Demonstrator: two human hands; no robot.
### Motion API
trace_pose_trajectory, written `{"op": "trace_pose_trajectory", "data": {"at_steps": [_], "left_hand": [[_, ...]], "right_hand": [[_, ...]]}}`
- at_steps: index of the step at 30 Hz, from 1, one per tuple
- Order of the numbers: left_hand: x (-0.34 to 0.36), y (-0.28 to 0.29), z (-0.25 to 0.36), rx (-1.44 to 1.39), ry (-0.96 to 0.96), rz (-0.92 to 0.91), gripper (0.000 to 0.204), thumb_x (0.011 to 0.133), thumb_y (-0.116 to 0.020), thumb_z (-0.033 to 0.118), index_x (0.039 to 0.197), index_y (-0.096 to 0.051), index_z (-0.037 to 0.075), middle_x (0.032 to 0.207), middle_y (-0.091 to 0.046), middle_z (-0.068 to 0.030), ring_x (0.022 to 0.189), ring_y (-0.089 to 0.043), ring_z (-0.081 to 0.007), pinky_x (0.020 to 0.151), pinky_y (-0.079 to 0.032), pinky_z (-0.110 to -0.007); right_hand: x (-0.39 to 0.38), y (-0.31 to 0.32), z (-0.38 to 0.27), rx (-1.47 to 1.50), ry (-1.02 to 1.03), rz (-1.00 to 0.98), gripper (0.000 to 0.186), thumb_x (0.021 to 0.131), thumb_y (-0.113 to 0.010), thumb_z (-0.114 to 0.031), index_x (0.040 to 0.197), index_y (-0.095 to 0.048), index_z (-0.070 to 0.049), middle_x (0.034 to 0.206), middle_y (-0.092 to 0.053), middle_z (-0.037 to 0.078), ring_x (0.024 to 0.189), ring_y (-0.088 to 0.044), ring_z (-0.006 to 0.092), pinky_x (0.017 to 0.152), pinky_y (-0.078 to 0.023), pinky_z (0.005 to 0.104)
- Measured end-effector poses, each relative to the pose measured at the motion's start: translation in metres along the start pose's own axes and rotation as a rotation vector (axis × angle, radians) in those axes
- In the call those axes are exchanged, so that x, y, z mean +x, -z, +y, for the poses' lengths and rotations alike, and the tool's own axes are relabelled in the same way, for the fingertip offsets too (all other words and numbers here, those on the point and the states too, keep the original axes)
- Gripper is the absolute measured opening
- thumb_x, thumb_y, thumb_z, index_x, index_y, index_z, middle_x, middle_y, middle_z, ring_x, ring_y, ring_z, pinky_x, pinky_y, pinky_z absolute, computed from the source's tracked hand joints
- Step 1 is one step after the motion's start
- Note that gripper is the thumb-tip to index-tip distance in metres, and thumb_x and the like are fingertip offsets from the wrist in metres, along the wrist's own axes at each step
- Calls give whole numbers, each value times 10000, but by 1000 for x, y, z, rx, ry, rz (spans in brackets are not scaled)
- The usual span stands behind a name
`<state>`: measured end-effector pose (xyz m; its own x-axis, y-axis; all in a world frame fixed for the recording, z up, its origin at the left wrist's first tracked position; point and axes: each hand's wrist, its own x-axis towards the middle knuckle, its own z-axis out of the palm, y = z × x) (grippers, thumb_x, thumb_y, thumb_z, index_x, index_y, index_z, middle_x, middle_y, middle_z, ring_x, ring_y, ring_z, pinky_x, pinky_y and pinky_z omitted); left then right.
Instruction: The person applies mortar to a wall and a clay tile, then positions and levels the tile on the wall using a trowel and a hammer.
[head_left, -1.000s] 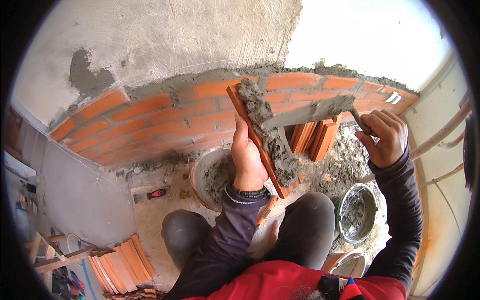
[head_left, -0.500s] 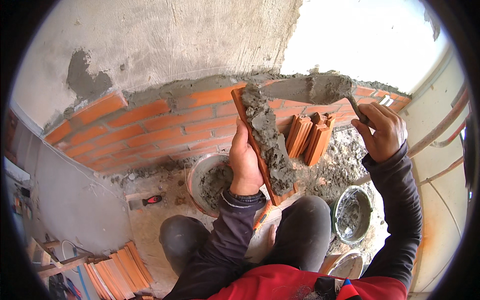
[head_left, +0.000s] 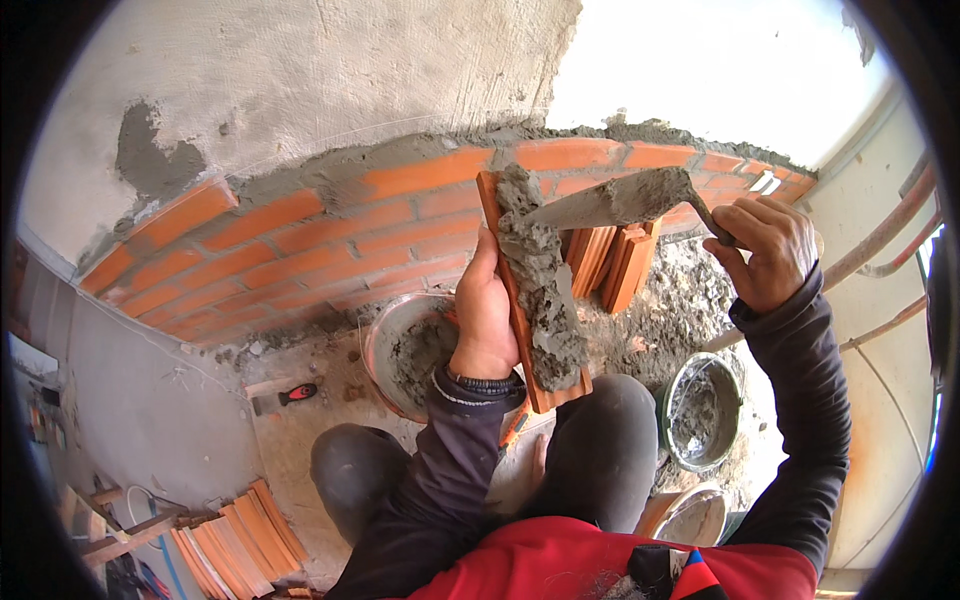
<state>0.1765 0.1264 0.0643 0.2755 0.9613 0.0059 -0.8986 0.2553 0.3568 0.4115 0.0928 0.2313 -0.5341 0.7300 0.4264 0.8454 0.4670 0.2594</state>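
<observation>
Gripped in my left hand (head_left: 484, 322) is a flat orange brick (head_left: 496, 215), held tilted with its long side toward me. Thick wet grey mortar (head_left: 548, 300) covers its upper face nearly end to end. My right hand (head_left: 768, 250) is closed round the handle of a trowel (head_left: 620, 200), whose mortar-coated blade touches the mortar near the brick's far end. The handle is mostly hidden inside my fingers. Beyond both hands runs a low curved-looking brick wall (head_left: 385, 225), with fresh mortar along parts of its top.
Several bricks (head_left: 628, 265) stand upright before the wall. A mortar bucket (head_left: 372, 350) sits behind my left forearm, another bucket (head_left: 668, 425) by my right knee. A red-handled scraper (head_left: 298, 394) lies on the floor; stacked bricks (head_left: 245, 540) are at lower left. Pipes (head_left: 880, 245) run along the right.
The trowel blade has dropped and tilted, its tip now lower against the mortar on the brick. My left hand still holds the brick, and the view has shifted slightly.
</observation>
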Motion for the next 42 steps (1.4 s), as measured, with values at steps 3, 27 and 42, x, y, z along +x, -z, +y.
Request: {"op": "trace_pose_trajectory", "data": {"at_steps": [3,27,42], "left_hand": [[3,2,-2,13,-1,42,483,1034,-322,435,1256,-526,58,1107,-636,-81,948,-634,-212,833,-529,-359],[12,6,-4,21,-32,189,455,1038,-302,412,1166,-573,70,1009,-663,-78,870,-647,-239,787,-526,-381],[15,27,11,-40,19,89,391,1018,-313,334,1063,-589,61,912,-660,-103,786,-641,-258,712,-537,-394]], "right_hand": [[0,2,4,8,48,-27,206,700,-728,-180,790,-595,-53,677,-564,75,637,-565,298,573,-430,416],[-18,1,17,207,21,-326,275,680,-755,-219,795,-618,-11,649,-565,114,617,-579,327,572,-427,420],[-105,-85,-35,684,-391,-58,220,703,-741,-20,894,-649,43,736,-577,95,637,-584,201,572,-486,314]]}}
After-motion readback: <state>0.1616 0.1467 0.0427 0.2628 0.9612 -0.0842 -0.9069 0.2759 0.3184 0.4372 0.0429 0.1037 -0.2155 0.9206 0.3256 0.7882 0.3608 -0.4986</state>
